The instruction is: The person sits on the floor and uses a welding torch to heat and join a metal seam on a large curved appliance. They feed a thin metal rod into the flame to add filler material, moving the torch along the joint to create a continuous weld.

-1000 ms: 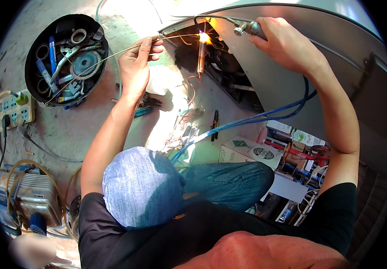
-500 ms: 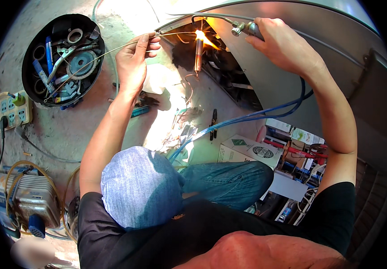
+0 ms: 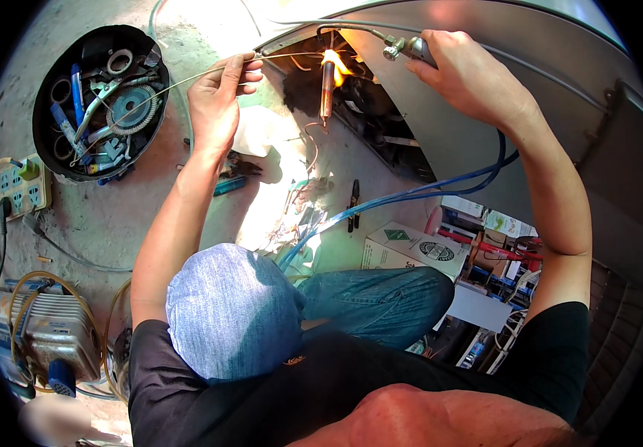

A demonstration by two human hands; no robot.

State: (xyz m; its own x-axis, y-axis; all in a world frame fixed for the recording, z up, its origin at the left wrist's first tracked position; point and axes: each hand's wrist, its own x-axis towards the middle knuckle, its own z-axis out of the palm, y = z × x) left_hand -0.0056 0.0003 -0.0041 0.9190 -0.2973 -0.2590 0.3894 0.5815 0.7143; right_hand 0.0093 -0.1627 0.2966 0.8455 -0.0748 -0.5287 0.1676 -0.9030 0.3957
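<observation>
Left hand [image 3: 221, 93] pinches rod [image 3: 288, 55], right hand [image 3: 470, 78] grips torch [image 3: 415, 49]; brazing the far tube [image 3: 326, 93] apparently next calls for steady feeding.

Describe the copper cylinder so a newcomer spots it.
Find the large grey panel at upper right, then the dark opening left of it. The copper cylinder there has flame at its top end; unlike the thin curved tube below, it is thick and straight.

Flame [image 3: 335, 65]: yellow-orange. Tube [image 3: 326, 95]: copper, darkened at the top. Rod [image 3: 291, 55]: pale gold. Hoses [image 3: 411, 194]: blue. Panel [image 3: 448, 112]: grey. Tub [image 3: 39, 134]: black. Power strip [image 3: 25, 191]: cream — turquoise sockets [image 3: 34, 199], green plug [image 3: 29, 170]. Carton [image 3: 413, 255]: white — green diamond [image 3: 399, 235], black round emblem [image 3: 436, 251]. Jeans [image 3: 381, 298]: blue. Shirt [image 3: 396, 365]: black.
</observation>
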